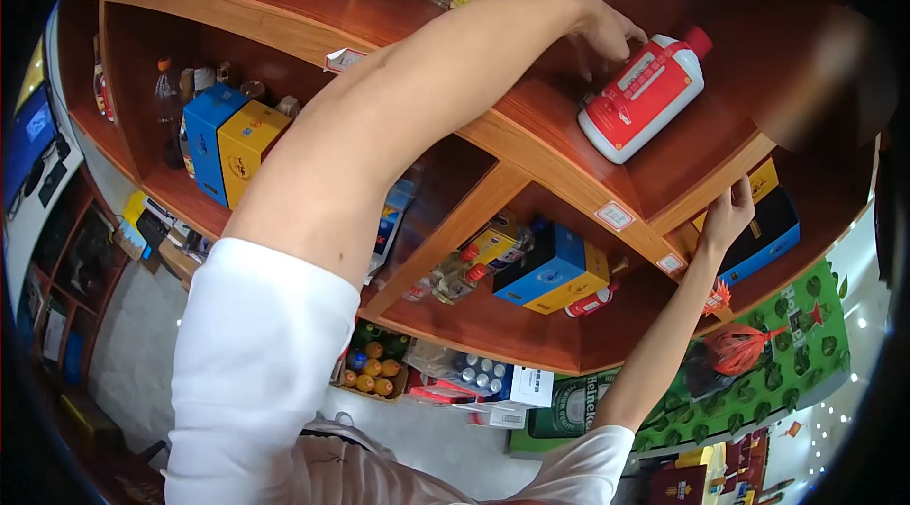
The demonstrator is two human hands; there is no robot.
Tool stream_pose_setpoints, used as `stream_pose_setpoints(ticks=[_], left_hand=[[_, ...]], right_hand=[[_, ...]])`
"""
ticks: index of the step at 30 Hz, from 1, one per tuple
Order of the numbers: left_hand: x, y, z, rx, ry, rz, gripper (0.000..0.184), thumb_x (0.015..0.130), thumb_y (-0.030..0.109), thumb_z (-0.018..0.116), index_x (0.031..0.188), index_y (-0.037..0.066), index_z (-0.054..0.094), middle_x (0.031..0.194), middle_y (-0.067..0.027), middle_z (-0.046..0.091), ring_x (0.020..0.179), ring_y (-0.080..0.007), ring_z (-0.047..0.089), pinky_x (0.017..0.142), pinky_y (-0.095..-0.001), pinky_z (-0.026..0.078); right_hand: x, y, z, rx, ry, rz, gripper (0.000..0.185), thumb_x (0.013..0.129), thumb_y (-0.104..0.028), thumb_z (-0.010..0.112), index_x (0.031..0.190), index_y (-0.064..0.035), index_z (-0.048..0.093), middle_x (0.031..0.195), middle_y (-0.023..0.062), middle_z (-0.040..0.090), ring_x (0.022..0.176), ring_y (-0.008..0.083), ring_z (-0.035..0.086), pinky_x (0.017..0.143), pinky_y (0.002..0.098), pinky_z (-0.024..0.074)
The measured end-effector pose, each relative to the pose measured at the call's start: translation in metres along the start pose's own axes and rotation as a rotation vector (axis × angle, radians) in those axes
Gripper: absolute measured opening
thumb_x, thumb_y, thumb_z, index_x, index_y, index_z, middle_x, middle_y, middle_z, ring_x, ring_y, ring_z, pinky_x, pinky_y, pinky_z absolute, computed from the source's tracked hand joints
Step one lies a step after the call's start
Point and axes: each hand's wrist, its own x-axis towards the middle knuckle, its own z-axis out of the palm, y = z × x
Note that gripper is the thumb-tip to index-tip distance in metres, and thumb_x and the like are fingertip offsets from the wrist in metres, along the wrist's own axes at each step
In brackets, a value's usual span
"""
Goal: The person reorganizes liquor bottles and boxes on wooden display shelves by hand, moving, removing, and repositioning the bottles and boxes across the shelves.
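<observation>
White plastic-looking bottle with red label and cap (643,98), left hand (603,29) alongside

The step in hand looks like a reach or a release at the bottle, which is on the reddish-brown wooden shelf (545,107). The left fingers are apart beside its upper part — contact is hard to tell. Right of the bottle, the right hand (728,221) meets the pale wooden edge (713,184), fingers close together — whether clamped, I cannot tell. Any firm hold would call for closing the left fingers around the bottle.
</observation>
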Motion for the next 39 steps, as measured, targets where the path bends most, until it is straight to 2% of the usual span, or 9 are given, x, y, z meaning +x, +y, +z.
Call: stream_pose_setpoints(ticks=[7,10,11,12,14,18,26,36,39], left_hand=[[-0.005,0.004,-0.011,0.170,0.134,-0.211,0.062,0.085,0.017,0.075,0.139,0.000,0.050,0.127,-0.0203,0.061,0.112,-0.0319,0.066,0.083,-0.0402,0.065],[-0.002,-0.017,-0.001,0.169,0.173,-0.225,0.065,0.078,0.027,0.084,0.131,-0.001,0.059,0.126,-0.0199,0.063,0.108,-0.0325,0.068,0.082,-0.0406,0.066],[0.002,-0.024,0.008,0.169,0.225,-0.188,0.066,0.076,0.031,0.087,0.128,-0.001,0.062,0.125,-0.0188,0.065,0.104,-0.0315,0.069,0.081,-0.0411,0.065],[0.004,-0.022,0.015,0.143,0.145,-0.238,0.080,0.081,0.024,0.083,0.149,0.005,0.045,0.142,-0.0169,0.056,0.126,-0.0295,0.058,0.101,-0.0453,0.055],[0.014,-0.029,0.022,0.054,0.177,-0.151,0.070,0.085,0.030,0.080,0.146,0.006,0.052,0.142,-0.0150,0.058,0.127,-0.0263,0.057,0.104,-0.0435,0.050],[0.023,-0.040,0.021,0.168,0.313,-0.063,0.054,0.090,0.032,0.076,0.135,0.006,0.064,0.130,-0.0119,0.067,0.123,-0.0215,0.059,0.109,-0.0375,0.043],[-0.021,0.015,0.004,0.083,0.539,-0.311,0.041,0.091,0.023,0.075,0.120,-0.003,0.065,0.109,-0.0119,0.071,0.101,-0.0192,0.067,0.085,-0.0373,0.055],[-0.078,0.114,0.018,0.812,0.740,-0.056,0.027,0.085,0.019,0.071,0.103,-0.001,0.071,0.091,-0.0086,0.073,0.085,-0.0145,0.065,0.078,-0.0307,0.051],[-0.105,0.127,0.036,0.424,0.799,0.076,0.044,0.086,0.019,0.074,0.124,-0.001,0.067,0.105,-0.0078,0.072,0.096,-0.0166,0.069,0.085,-0.0307,0.055]], right_hand=[[-0.002,-0.007,0.005,-0.039,0.043,-0.082,0.009,0.099,-0.007,0.063,0.097,0.0004,0.069,0.075,-0.0025,0.062,0.059,0.0013,0.049,0.050,0.0183,0.0343],[-0.001,0.000,-0.003,-0.089,-0.004,0.017,0.022,0.096,-0.006,0.061,0.114,0.0022,0.070,0.100,0.0024,0.070,0.094,0.0080,0.062,0.082,0.0221,0.0481],[0.001,0.002,-0.003,-0.115,-0.004,-0.035,0.020,0.096,-0.007,0.061,0.111,0.0020,0.071,0.093,0.0004,0.069,0.083,0.0055,0.060,0.071,0.0201,0.0467],[0.001,0.003,-0.006,-0.118,-0.023,-0.005,0.017,0.096,-0.007,0.061,0.107,0.0015,0.071,0.083,-0.0022,0.065,0.069,0.0028,0.054,0.059,0.0189,0.0410],[-0.004,-0.007,0.006,-0.018,0.040,-0.018,0.015,0.096,-0.008,0.062,0.103,0.0009,0.071,0.074,-0.0047,0.059,0.059,0.0012,0.046,0.051,0.0195,0.0333],[-0.004,-0.003,0.007,-0.155,-0.050,-0.038,0.015,0.092,-0.007,0.065,0.102,0.0019,0.073,0.085,0.0012,0.071,0.078,0.0068,0.063,0.073,0.0238,0.0505],[-0.006,-0.001,0.014,-0.191,-0.018,-0.087,0.023,0.083,-0.019,0.068,0.098,-0.0038,0.075,0.079,0.0140,0.073,0.078,0.0214,0.073,0.074,0.0334,0.0559],[-0.010,-0.006,0.018,-0.201,0.037,-0.116,0.021,0.081,-0.022,0.064,0.093,-0.0104,0.077,0.082,0.0165,0.073,0.083,0.0352,0.072,0.078,0.0433,0.0570],[-0.010,-0.011,0.018,-0.205,0.073,-0.104,0.020,0.080,-0.024,0.065,0.091,-0.0128,0.078,0.081,0.0145,0.073,0.082,0.0354,0.072,0.078,0.0455,0.0573]])
